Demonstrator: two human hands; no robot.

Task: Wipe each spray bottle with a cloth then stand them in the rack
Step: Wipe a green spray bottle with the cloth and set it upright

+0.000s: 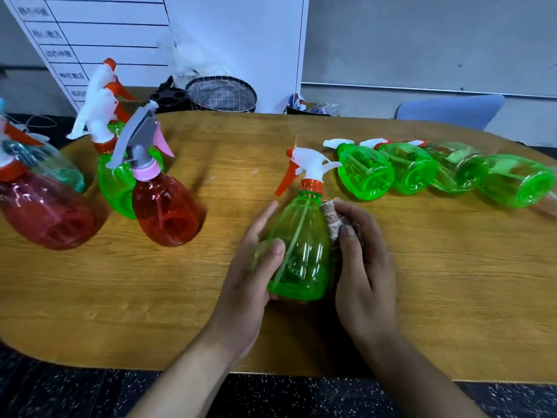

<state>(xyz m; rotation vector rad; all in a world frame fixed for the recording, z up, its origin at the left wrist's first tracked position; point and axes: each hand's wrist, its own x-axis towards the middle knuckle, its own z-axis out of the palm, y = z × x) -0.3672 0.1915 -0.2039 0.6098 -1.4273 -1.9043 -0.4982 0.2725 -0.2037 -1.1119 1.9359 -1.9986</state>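
Note:
A green spray bottle [301, 245] with a white and orange trigger head stands at the middle of the wooden table [422, 297]. My left hand [250, 273] grips its left side, thumb across the front. My right hand [364, 260] holds a brownish cloth [333, 218] against the bottle's right side. Several green bottles [366, 173] lie on their sides in a row to the right. Upright at the left stand a red bottle with a grey and pink head [165, 206], green bottles [116, 179] behind it and another red bottle [45, 218].
A round wire basket [221, 95] with a checked liner and a black cup holder [170, 99] sit beyond the table's far edge, by a white board [90, 34]. A blue chair back [449, 111] shows at the far right. No rack can be made out.

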